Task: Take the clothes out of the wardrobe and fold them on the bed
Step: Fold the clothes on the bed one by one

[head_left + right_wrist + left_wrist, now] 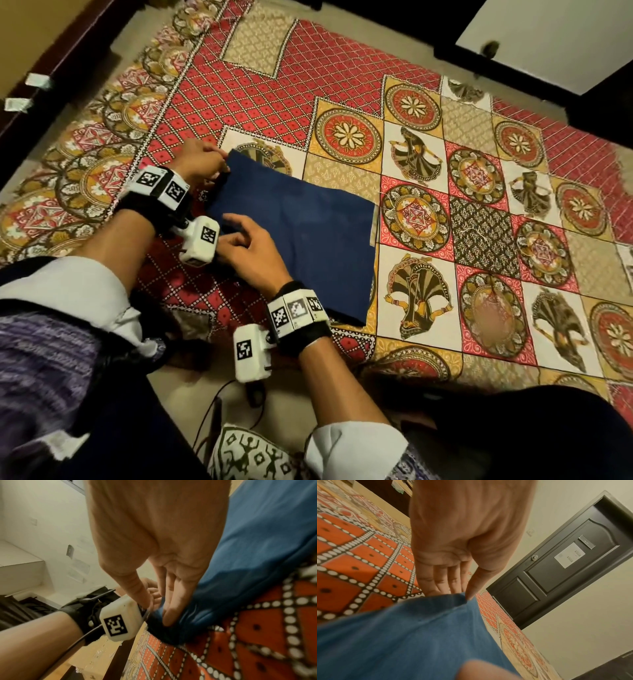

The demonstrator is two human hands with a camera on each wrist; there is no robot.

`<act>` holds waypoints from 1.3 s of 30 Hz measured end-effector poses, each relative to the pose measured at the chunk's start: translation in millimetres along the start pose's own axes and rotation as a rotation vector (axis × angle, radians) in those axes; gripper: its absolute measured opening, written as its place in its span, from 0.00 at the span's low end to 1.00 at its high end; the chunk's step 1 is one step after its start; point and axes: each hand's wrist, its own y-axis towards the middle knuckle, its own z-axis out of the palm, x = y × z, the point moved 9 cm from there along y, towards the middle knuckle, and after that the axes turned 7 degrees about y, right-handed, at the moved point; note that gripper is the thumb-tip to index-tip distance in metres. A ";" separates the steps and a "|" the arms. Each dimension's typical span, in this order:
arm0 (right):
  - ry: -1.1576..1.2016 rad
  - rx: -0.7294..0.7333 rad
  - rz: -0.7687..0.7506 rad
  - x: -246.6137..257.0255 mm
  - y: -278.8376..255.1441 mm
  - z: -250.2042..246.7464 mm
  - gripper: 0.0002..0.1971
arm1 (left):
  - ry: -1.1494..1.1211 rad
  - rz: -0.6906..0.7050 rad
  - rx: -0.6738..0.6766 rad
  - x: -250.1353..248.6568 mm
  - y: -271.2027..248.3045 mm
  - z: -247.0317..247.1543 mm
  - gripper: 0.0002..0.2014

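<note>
A plain dark blue folded cloth garment [301,240] lies on a patchwork-printed cotton bedspread [479,192]. The bedspread's near and far left parts are red with a lattice of white dots on black lines and small black spots; to the right come squares of cream, yellow and red with round flower medallions and black-and-gold dancing figures. At far right in the left wrist view stands a dark brown panelled door [565,566] against a cream wall [573,635].

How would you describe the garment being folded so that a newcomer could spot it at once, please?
Start from the bed, covered by a busy red, yellow and white patterned bedsheet. Near its near-left part lies a flat folded blue garment, with the left hand and the right hand at its left edge. It is the only plain, unpatterned cloth there.
</note>
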 end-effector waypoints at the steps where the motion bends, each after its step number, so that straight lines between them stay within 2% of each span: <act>1: -0.024 -0.018 -0.029 1.8 -6.8 -7.3 0.26 | 0.039 -0.004 0.010 1.4 1.3 3.6 0.09; 2: -0.081 -0.065 -0.079 6.2 -14.6 -19.3 0.23 | 0.066 -0.002 0.019 1.9 1.6 6.6 0.08; 4: -0.296 -0.248 -0.216 19.4 -36.9 -53.7 0.19 | 0.110 0.014 0.026 2.7 2.1 10.2 0.11; 6: -0.523 -0.416 -0.357 28.0 -59.2 -88.7 0.22 | 0.191 0.007 -0.011 6.4 3.0 7.9 0.20; 7: -0.642 -0.447 -0.365 23.2 -63.6 -103.1 0.26 | 0.251 0.024 -0.040 6.3 2.7 5.6 0.24; 9: -0.885 -0.412 -0.187 -8.2 -63.1 -130.2 0.35 | 0.370 0.083 -0.110 -0.1 -3.1 2.1 0.25; 11: -1.034 -0.347 -0.018 -41.4 -67.5 -150.8 0.41 | 0.488 0.162 -0.204 -7.1 -8.9 -1.7 0.25; 14: -1.032 -0.323 -0.031 -45.4 -75.9 -164.7 0.42 | 0.668 0.366 -0.306 -27.7 -25.5 1.4 0.26; 15: -0.997 -0.332 -0.054 -37.1 -74.7 -166.8 0.42 | 0.718 0.475 -0.277 -37.2 -35.0 12.0 0.26; 17: -0.990 -0.345 -0.130 -14.5 -65.6 -169.1 0.41 | 0.828 0.691 -0.131 -51.5 -61.6 45.5 0.30; 19: -1.010 -0.328 -0.183 1.4 -47.2 -170.3 0.40 | 1.012 0.775 -0.023 -44.5 -84.1 77.4 0.36; 22: -1.086 -0.282 -0.146 -2.7 -17.7 -180.3 0.41 | 1.253 0.692 0.057 -11.4 -84.2 94.4 0.43; 25: -1.151 -0.223 -0.032 -30.2 -5.3 -199.2 0.42 | 1.270 0.461 0.064 8.5 -59.3 66.9 0.48; 27: -1.149 -0.215 0.007 -39.5 -5.8 -208.6 0.43 | 1.230 0.337 0.023 14.8 -45.7 46.0 0.46; 29: -1.139 -0.226 0.006 -38.3 -8.2 -208.8 0.44 | 1.223 0.273 -0.030 16.0 -40.5 33.2 0.39; 30: -1.134 -0.237 -0.003 -35.3 -9.6 -207.4 0.44 | 1.235 0.302 -0.083 8.2 -43.0 32.8 0.36; 32: -1.125 -0.244 -0.046 -28.6 -10.9 -201.4 0.44 | 1.208 0.524 -0.191 -19.5 -61.1 46.3 0.34; 34: -1.125 -0.226 -0.079 -28.9 -9.8 -197.2 0.44 | 1.154 0.740 -0.104 -30.3 -80.2 77.5 0.36; 35: -1.122 -0.217 -0.066 -31.7 -9.1 -198.1 0.44 | 1.157 0.746 -0.009 -23.7 -84.1 91.8 0.38; 36: -1.113 -0.212 -0.044 -35.2 -8.1 -201.2 0.44 | 1.174 0.672 0.067 -11.7 -81.3 98.9 0.41; 39: -1.069 -0.212 0.002 -38.5 -5.2 -212.4 0.44 | 1.162 0.404 0.120 10.8 -60.9 82.6 0.53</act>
